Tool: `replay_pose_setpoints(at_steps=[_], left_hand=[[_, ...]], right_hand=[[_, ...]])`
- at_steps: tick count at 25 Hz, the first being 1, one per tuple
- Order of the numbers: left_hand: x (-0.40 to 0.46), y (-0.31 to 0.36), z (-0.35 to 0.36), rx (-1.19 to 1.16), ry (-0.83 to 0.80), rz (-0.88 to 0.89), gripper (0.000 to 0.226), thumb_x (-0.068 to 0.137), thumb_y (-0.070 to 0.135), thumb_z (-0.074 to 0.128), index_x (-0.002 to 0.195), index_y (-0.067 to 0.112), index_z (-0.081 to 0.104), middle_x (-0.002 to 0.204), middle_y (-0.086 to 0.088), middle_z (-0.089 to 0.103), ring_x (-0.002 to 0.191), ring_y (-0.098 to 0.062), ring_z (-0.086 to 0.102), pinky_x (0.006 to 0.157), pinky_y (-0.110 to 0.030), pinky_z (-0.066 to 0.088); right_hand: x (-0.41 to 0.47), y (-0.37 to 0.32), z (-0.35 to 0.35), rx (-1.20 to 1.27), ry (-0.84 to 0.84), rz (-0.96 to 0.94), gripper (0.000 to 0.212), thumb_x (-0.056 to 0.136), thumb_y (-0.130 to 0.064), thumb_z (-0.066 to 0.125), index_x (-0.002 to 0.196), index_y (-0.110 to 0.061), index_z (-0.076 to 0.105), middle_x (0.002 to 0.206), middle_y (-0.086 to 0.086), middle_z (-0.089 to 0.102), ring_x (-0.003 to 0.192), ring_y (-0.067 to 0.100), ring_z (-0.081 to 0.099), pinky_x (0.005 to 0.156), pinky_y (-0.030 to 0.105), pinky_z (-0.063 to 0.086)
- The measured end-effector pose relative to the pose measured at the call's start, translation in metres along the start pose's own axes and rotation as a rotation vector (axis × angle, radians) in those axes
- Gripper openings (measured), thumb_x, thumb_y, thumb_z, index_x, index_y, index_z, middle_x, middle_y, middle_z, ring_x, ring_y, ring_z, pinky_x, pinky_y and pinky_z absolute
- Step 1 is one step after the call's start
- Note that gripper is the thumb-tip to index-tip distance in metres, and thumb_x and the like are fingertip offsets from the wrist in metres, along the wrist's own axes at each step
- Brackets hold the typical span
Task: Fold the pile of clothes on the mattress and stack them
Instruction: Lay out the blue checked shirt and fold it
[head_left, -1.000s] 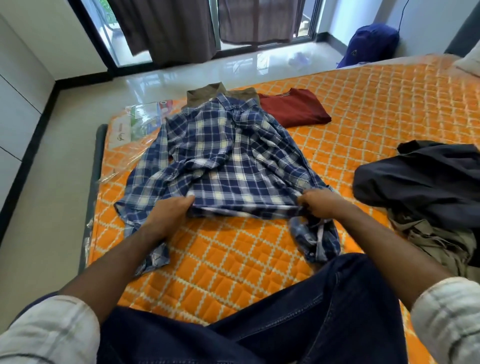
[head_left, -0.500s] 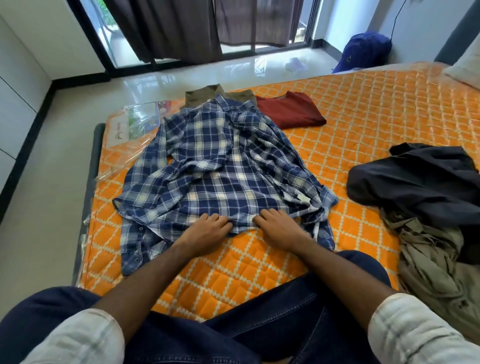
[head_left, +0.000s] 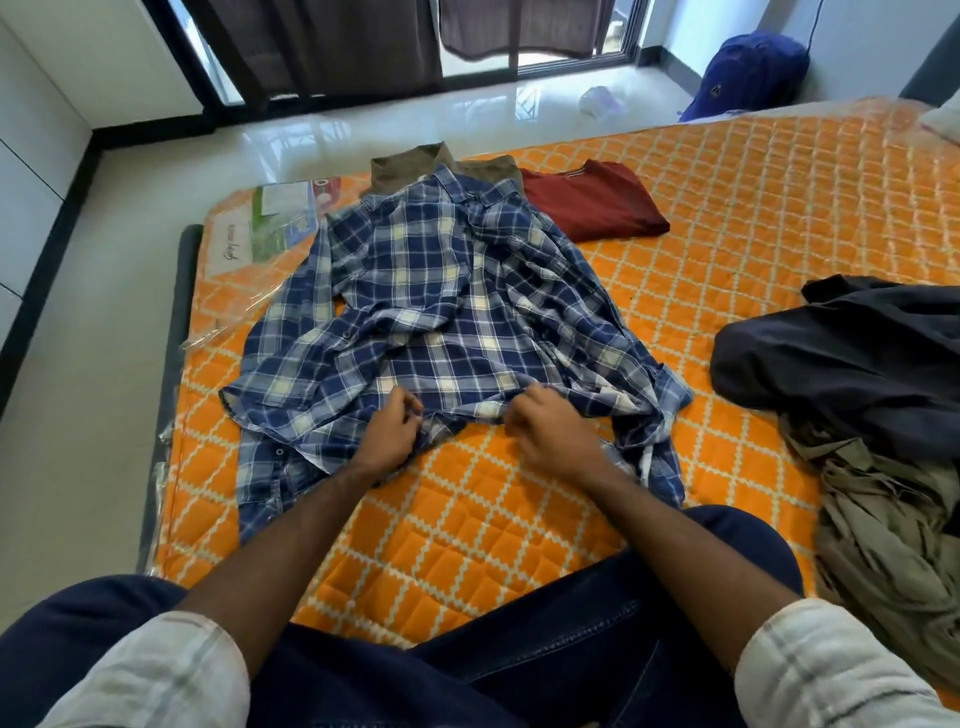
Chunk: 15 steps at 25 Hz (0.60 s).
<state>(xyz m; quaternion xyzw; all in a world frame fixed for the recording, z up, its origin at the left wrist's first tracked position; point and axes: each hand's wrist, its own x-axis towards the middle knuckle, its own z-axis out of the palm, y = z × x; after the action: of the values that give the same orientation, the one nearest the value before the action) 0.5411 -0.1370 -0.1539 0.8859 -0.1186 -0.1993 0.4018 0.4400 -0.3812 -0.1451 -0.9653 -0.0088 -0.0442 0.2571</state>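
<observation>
hands (head_left: 467, 426) pinching plaid shirt (head_left: 447, 306) hem, mattress (head_left: 727, 218)

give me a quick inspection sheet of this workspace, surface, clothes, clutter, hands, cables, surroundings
surface: orange quilted mattress, plastic wrap at its far left corner.
job's things: blue plaid shirt spread out, rumpled; folded red garment and folded olive garment beyond it; unfolded pile of dark and khaki clothes at right.
clutter: printed label sheet under the plastic.
hands: left hand and right hand both pinch the shirt's near hem.
cables: one thin dark cable on the far wall.
surroundings: glossy floor, curtained glass door, blue backpack.
</observation>
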Motion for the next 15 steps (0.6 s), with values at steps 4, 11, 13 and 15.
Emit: replay_pose_setpoints(at_steps=[4,11,13,15], left_hand=[[-0.004,0.004,0.010,0.082,-0.095,0.107,0.010,0.105,0.011,0.043,0.102,0.012,0.052,0.088,0.004,0.058,0.077,-0.011,0.054,0.070,-0.036,0.043],[-0.014,0.000,0.011,0.161,-0.188,0.233,0.026,0.100,0.036,0.059,0.118,0.023,0.047,0.104,0.010,0.061,0.089,-0.007,0.061,0.073,-0.029,0.052],[-0.015,-0.002,0.009,0.378,-0.153,0.333,0.028,0.096,0.031,0.063,0.118,0.022,0.047,0.107,0.006,0.057,0.092,-0.012,0.060,0.074,-0.031,0.053],[-0.019,0.002,0.005,0.557,-0.072,0.401,0.018,0.096,0.024,0.059,0.112,0.019,0.051,0.104,0.004,0.052,0.090,-0.013,0.054,0.071,-0.030,0.050]], right_hand=[[0.008,-0.017,0.034,-0.107,-0.157,0.115,0.046,0.092,-0.045,0.063,0.133,-0.029,0.049,0.128,-0.004,0.045,0.116,0.018,0.043,0.104,0.045,0.041],[0.031,-0.024,0.036,-0.063,0.015,0.240,0.005,0.098,-0.033,0.058,0.102,-0.032,0.061,0.112,-0.011,0.051,0.110,0.015,0.043,0.098,0.045,0.029],[0.030,-0.020,0.024,0.025,0.005,0.195,0.005,0.098,-0.027,0.055,0.094,-0.028,0.057,0.099,-0.012,0.056,0.100,0.011,0.049,0.103,0.046,0.030],[0.023,-0.017,0.008,0.191,0.045,0.168,0.010,0.097,-0.024,0.050,0.087,-0.022,0.052,0.083,-0.007,0.057,0.081,0.010,0.053,0.101,0.046,0.039]])
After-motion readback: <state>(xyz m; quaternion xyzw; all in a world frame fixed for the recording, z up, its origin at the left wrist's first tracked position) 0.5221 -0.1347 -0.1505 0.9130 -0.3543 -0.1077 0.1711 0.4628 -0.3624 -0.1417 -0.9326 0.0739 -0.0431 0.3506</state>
